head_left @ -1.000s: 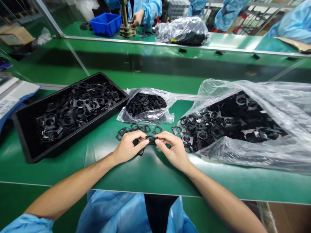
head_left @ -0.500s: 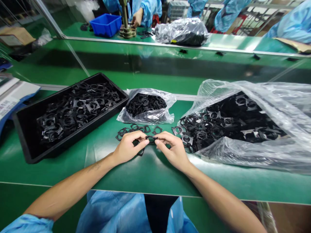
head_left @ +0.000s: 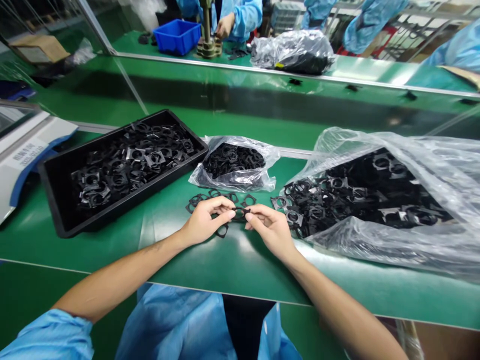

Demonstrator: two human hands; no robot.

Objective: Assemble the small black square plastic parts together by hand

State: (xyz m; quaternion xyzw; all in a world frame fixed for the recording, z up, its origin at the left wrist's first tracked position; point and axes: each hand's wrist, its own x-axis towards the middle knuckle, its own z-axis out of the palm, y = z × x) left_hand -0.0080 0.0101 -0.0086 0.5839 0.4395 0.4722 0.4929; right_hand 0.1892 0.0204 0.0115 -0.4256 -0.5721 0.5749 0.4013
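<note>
Between my two hands is a small black ring-shaped part (head_left: 240, 210), held just above the green table. My left hand (head_left: 210, 218) pinches its left edge between thumb and fingers. Its right edge sits in the pinch of my right hand (head_left: 270, 227). Several loose black ring gaskets (head_left: 198, 199) lie on the table beyond my left hand, and one more black ring (head_left: 222, 231) rests just below that hand's fingers. Behind them, a small clear bag (head_left: 234, 160) is full of black rings. To the right, a large open plastic bag (head_left: 352, 240) spills black square-framed ring parts (head_left: 315, 212).
A long black tray (head_left: 127, 204) of similar parts stands at the left, beside a white and blue device (head_left: 26, 160). Across a metal rail are a blue bin (head_left: 177, 37), a press-like tool (head_left: 208, 35), a filled bag (head_left: 294, 52) and a co-worker's hand (head_left: 225, 25).
The view has swung slightly left, so things appear shifted right. The ring part between my fingers is tilted a little more toward me, its opening showing more. Both hands keep their pinch.
</note>
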